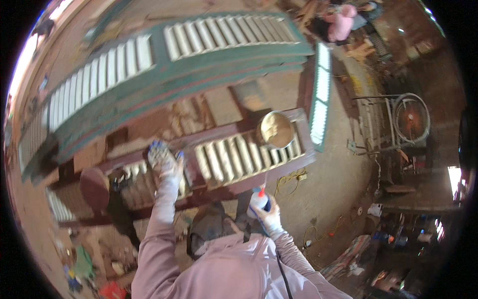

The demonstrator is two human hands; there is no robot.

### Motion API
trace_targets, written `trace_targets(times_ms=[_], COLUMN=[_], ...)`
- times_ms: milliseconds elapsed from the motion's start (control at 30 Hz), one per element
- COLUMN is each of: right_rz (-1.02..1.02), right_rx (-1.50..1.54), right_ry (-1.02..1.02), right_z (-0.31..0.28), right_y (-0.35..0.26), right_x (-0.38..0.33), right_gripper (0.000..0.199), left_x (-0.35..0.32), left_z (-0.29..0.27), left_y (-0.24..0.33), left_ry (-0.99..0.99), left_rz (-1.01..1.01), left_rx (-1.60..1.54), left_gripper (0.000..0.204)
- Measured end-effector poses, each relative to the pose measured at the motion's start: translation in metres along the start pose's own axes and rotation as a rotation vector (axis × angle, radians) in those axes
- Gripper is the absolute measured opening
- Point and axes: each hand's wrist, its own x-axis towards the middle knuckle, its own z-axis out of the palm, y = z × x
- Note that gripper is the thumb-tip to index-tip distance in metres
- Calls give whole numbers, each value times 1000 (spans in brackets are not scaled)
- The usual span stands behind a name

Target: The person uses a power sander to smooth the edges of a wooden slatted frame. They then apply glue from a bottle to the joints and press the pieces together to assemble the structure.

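A brown wooden shutter panel (239,184) with pale slats lies across in front of me. My left hand (168,167), in a white glove with blue fingers, is on its left part, closed around a crumpled grey wad (158,151) that looks like a rag. The wad's underside is hidden. Near the panel's front edge, my right hand (271,218), also gloved, grips a white squeeze bottle (258,203) with a red nozzle tilted upward. A round metal bowl (275,130) with pale yellowish contents rests on the panel's right end.
Long green shutters (199,67) with white slats stand beyond the panel. A brown round disc (94,188) sits at the left. Another green shutter (320,99) lies at the right. A metal frame with a wheel (411,118) stands farther right. Someone in pink (341,22) is far off.
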Motion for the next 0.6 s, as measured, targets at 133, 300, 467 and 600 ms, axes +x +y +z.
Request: trace_targets(times_ms=[133,300,467,600], right_rz=[-19,16,-14,-8], right_rx=[-78,36,44,51], right_ry=[28,32,74,33], right_z=[-12,-11,-13,-14], right_y=[-3,1,7,9], right_x=[4,6,6,11], right_gripper=[59,64,63,60], left_x=[-2,9,-6,-6], left_z=[-14,-1,-24,-10], left_y=[0,-28,-42,-38], left_ry=[11,38,-13,18], left_rz=[97,292,407,276], left_rx=[-128,9,70,88], left_gripper=[100,84,84,88])
